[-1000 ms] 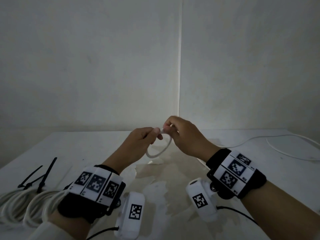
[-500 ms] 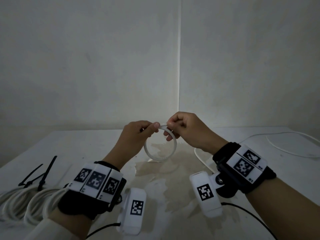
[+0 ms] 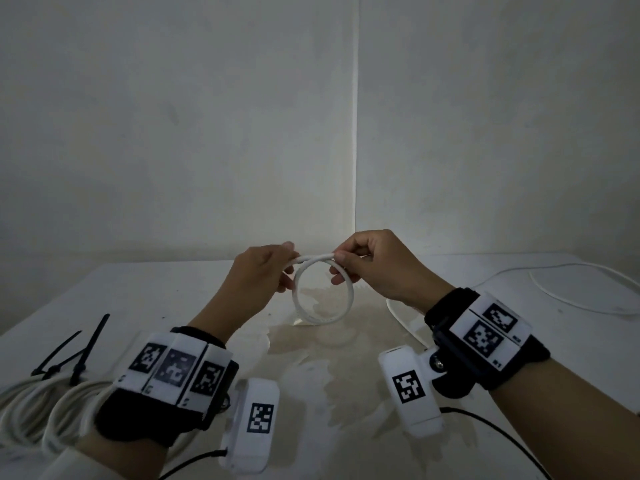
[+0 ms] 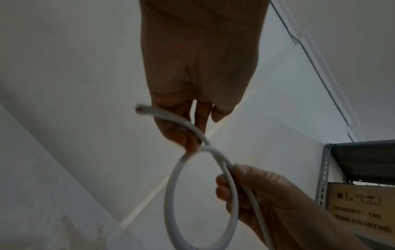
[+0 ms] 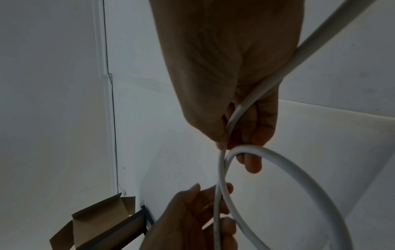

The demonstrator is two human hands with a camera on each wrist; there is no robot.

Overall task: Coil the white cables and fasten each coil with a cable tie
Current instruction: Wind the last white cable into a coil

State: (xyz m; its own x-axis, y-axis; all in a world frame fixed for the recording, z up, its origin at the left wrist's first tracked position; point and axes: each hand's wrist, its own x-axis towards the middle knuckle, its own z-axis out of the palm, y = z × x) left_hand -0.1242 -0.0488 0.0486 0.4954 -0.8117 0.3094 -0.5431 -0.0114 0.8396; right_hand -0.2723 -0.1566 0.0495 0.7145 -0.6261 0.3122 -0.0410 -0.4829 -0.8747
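A white cable loop [image 3: 323, 291] hangs above the table between both hands. My left hand [image 3: 266, 271] pinches the cable near its cut end [image 4: 141, 109], where the strands cross at the top of the loop [image 4: 171, 194]. My right hand [image 3: 374, 265] pinches the cable [image 5: 233, 118] at the loop's top right; the cable runs on through that palm toward the wrist. The rest of this cable [image 3: 571, 292] trails over the table at the right. Black cable ties [image 3: 78, 355] lie at the left on finished white coils [image 3: 38, 410].
A white table [image 3: 346, 393] with a brownish stain fills the lower view, and white walls meet in a corner behind it. A metal shelf [image 4: 359, 162] holding a cardboard box [image 4: 361, 209] stands at one side. An open cardboard flap [image 5: 96, 219] shows low in the right wrist view.
Both hands have risen a little and moved apart. The cable loop between them has grown from a small ring into a wider, rounder one.
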